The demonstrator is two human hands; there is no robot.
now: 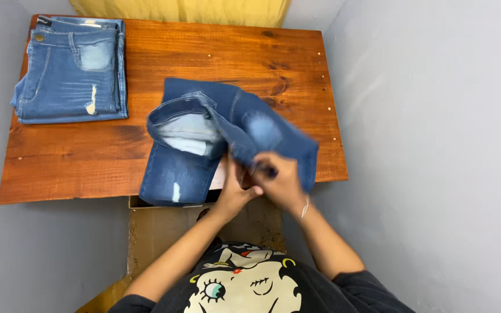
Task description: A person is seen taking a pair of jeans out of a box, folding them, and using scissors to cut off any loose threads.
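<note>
Mid-fold — I see my left hand (233,188) and right hand (279,181) clenched on the blue jeans (215,139) over the wooden table (65,162); laying them flat likely follows.

Even bright light, motion-blurred hands (262,182)

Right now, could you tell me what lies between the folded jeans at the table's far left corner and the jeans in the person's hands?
In the head view, only bare wooden table separates the folded jeans from the held jeans.

Folded jeans (71,69) on wooden table (204,52)
</note>
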